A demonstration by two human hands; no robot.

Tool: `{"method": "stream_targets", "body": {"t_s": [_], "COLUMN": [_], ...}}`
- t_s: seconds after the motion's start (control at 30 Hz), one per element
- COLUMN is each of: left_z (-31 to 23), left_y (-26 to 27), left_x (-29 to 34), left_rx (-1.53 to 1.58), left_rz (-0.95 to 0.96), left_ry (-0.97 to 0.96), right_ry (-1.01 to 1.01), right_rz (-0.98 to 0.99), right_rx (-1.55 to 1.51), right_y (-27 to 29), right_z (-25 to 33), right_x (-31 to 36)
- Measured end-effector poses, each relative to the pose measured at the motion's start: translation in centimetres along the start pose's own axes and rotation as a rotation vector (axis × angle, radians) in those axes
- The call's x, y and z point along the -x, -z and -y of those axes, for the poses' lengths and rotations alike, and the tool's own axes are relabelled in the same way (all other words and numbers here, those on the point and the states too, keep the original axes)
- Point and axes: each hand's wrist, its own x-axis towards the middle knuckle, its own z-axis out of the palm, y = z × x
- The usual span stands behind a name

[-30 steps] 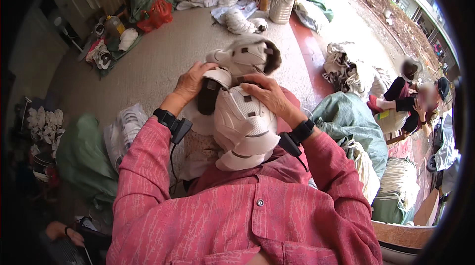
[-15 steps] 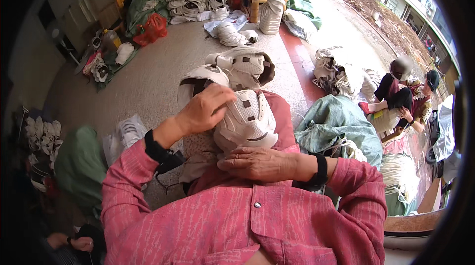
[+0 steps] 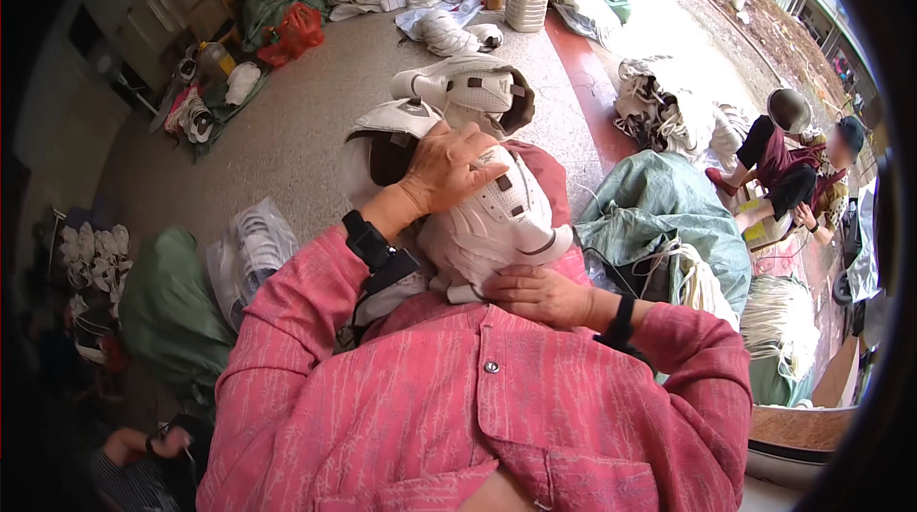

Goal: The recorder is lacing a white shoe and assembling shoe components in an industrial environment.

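Observation:
A pale white shoe upper [image 3: 478, 235] with perforated panels and dark tabs lies in my lap, above my pink shirt. My left hand [image 3: 447, 170] rests over its upper part, fingers bent and drawn together; whatever is between the fingertips is too small to make out. Along the upper's near edge, my right hand [image 3: 540, 296] grips it from the right, thumb hidden. Beside my left hand is another white upper [image 3: 394, 118] with a dark opening. Farther out sits a third upper [image 3: 468, 90] with a brown-lined edge.
A green sack [image 3: 669, 216] and white cord bundles [image 3: 778, 321] stand at right, near a seated person [image 3: 802, 182]. At left are a bagged stack of uppers [image 3: 260, 249] and a green bundle [image 3: 172, 307]. Stacked uppers [image 3: 458, 34] and a red bag [image 3: 294, 34] lie farther off.
My left hand has moved right, farther over the upper. My right hand has shifted right along the near edge, and the upper has turned slightly. The whole view has shifted a little.

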Motion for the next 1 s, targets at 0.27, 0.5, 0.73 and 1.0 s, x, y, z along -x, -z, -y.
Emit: {"method": "stream_targets", "body": {"t_s": [0.27,0.5,0.73,1.0], "left_z": [0.1,-1.9,-2.2,-0.8], "left_y": [3.0,-0.4,1.7,6.6], "left_x": [-1.5,-0.1,0.3,0.9], "left_rx": [0.782,0.565,0.448,0.513], "left_rz": [0.334,-0.010,0.186,0.383], "left_ry": [0.344,0.563,0.413,0.011], "right_ry": [-0.455,-1.116,-0.972,-0.855], "right_rz": [-0.099,-0.964,-0.685,-0.557], "right_rx": [-0.634,-0.797,-0.700,-0.010], "right_y": [3.5,9.1,3.8,4.3], "right_z": [3.4,-4.3,-7.9,-1.6], "right_x": [0.9,-0.3,-7.7,-11.1]}}
